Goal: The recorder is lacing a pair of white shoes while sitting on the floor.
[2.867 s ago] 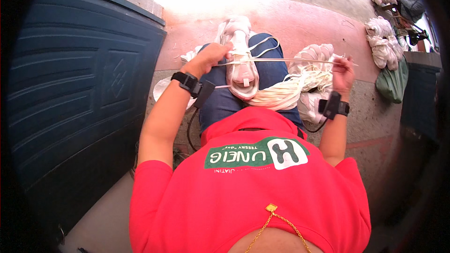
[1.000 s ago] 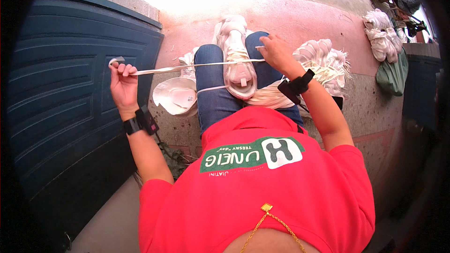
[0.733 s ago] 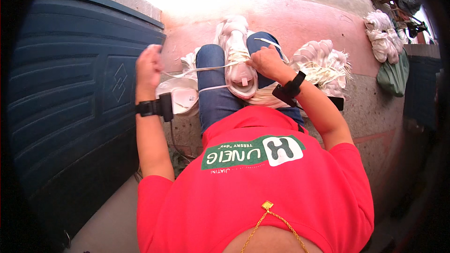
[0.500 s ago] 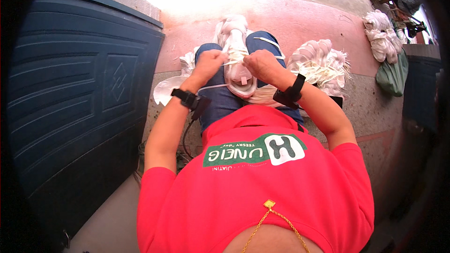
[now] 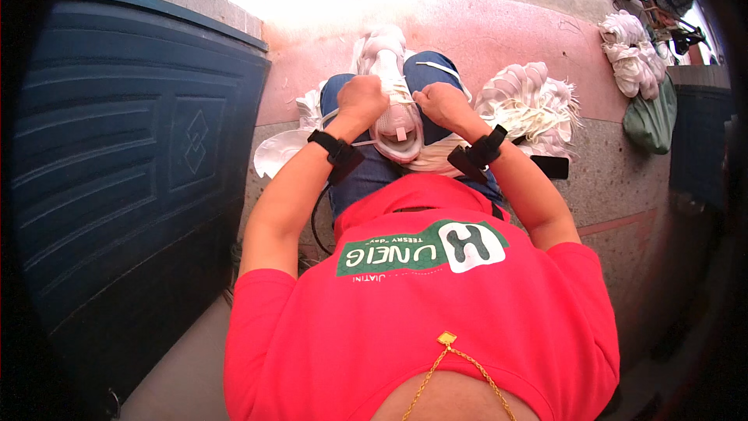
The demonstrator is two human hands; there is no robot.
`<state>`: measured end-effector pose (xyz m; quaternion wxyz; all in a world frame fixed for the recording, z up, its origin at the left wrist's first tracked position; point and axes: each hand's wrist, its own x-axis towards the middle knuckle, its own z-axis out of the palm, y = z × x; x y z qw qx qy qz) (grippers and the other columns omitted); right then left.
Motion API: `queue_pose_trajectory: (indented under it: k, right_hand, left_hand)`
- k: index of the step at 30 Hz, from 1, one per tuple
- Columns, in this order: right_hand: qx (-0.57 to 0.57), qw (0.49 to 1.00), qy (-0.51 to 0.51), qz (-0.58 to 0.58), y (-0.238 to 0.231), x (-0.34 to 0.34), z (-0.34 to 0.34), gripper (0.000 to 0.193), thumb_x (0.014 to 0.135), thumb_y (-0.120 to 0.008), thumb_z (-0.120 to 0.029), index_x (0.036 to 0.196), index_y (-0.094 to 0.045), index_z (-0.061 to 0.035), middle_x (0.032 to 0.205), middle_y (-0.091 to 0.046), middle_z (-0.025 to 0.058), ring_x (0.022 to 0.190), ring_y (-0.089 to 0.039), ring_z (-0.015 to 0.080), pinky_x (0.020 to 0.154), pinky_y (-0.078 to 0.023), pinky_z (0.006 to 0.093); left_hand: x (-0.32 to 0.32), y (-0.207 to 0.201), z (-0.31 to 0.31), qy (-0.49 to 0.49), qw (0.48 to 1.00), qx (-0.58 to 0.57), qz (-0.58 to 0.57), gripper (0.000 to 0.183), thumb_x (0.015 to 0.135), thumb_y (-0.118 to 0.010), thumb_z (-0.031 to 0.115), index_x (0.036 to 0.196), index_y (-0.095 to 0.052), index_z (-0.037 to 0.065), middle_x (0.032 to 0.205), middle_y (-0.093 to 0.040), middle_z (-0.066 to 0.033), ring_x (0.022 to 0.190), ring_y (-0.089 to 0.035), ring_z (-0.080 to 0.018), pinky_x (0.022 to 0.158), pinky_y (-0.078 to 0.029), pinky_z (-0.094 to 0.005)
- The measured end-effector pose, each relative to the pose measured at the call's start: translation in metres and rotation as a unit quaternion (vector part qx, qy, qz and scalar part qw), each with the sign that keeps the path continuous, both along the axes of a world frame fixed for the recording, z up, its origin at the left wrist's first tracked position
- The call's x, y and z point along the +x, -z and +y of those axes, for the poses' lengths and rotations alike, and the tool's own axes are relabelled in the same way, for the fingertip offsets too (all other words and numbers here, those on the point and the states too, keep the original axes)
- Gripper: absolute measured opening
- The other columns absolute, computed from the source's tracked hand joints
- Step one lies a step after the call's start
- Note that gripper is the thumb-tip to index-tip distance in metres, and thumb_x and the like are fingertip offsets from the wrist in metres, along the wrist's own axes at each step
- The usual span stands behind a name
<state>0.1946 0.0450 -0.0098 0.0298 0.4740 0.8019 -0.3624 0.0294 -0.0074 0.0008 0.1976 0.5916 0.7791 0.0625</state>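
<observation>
A pale pinkish-white sneaker [image 5: 399,121] lies between my knees, its heel toward me and its toe pointing away. My left hand [image 5: 363,101] is closed in a fist at the shoe's left side, on a white shoelace that loops out below it. At the opposite side, the fingers of my right hand [image 5: 442,104] are pinched together on lace at the edge of the opening. The fingertips of the left hand are hidden behind its knuckles. More white lace crosses the front of the shoe between the hands.
A heap of white shoes with loose laces [image 5: 526,105] sits to my right, a black phone-like object [image 5: 550,166] beside it. More white shoe parts [image 5: 280,152] lie left of my legs. A dark blue panelled door [image 5: 140,148] stands left. A green sack [image 5: 650,121] and shoe bundles are farther right.
My left hand has come in rightward over the edge of the shoe. My right hand has shifted slightly toward me and is a little farther from the lacing.
</observation>
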Motion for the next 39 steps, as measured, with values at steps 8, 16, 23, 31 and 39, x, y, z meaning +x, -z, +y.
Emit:
queue_pose_trajectory:
  k: [8, 16, 23, 31, 39]
  right_hand:
    - [0.029, 0.999, -0.024, 0.018, 0.004, 0.006, -0.001, 0.025, 0.074, -0.050, -0.029, 0.074, -0.065, -0.0084, 0.076, -0.061, 0.0164, 0.078, -0.058, 0.0345, 0.066, -0.042, 0.0454]
    - [0.017, 0.998, -0.045, -0.034, -0.002, 0.002, 0.000, 0.024, 0.073, -0.053, -0.029, 0.071, -0.065, -0.0084, 0.075, -0.062, 0.0162, 0.078, -0.058, 0.0327, 0.068, -0.040, 0.0460]
    - [0.000, 0.997, -0.070, -0.034, -0.005, 0.005, 0.002, 0.024, 0.073, -0.054, -0.030, 0.072, -0.066, -0.0097, 0.076, -0.062, 0.0158, 0.077, -0.059, 0.0319, 0.069, -0.040, 0.0439]
    - [0.137, 0.986, -0.097, 0.017, 0.003, 0.011, -0.004, 0.011, 0.076, -0.048, -0.015, 0.082, -0.050, -0.0061, 0.069, -0.059, 0.0127, 0.074, -0.057, 0.0274, 0.063, -0.036, 0.0421]
    - [0.344, 0.919, -0.164, 0.106, 0.006, 0.024, 0.008, 0.009, 0.073, -0.046, -0.004, 0.080, -0.046, -0.0087, 0.059, -0.052, 0.0065, 0.063, -0.054, 0.0233, 0.067, -0.035, 0.0357]
  left_hand:
    - [-0.015, 0.014, -0.021, -0.137, 0.941, 0.114, -0.287, 0.025, 0.069, -0.056, 0.021, 0.079, -0.060, -0.002, 0.076, -0.058, -0.0232, 0.072, -0.058, -0.0355, 0.065, -0.046, -0.0391]
    - [-0.013, -0.014, -0.006, 0.104, 0.992, -0.009, -0.071, 0.018, 0.072, -0.055, 0.016, 0.079, -0.060, 0.000, 0.077, -0.060, -0.0202, 0.076, -0.060, -0.0323, 0.066, -0.048, -0.0368]
    - [-0.008, 0.009, -0.008, 0.109, 0.986, 0.089, 0.084, 0.013, 0.072, -0.056, 0.015, 0.073, -0.053, 0.002, 0.072, -0.057, -0.0200, 0.069, -0.058, -0.0352, 0.058, -0.047, -0.0406]
    - [-0.034, 0.005, -0.003, -0.156, 0.790, -0.047, -0.591, 0.016, 0.071, -0.066, 0.012, 0.077, -0.054, 0.002, 0.061, -0.051, -0.0020, 0.047, -0.042, -0.0057, 0.041, -0.035, -0.0191]
    - [-0.039, 0.006, -0.006, -0.155, 0.867, -0.074, -0.468, 0.016, 0.073, -0.063, 0.015, 0.073, -0.059, -0.001, 0.056, -0.050, 0.0000, 0.045, -0.042, -0.0070, 0.039, -0.032, -0.0220]
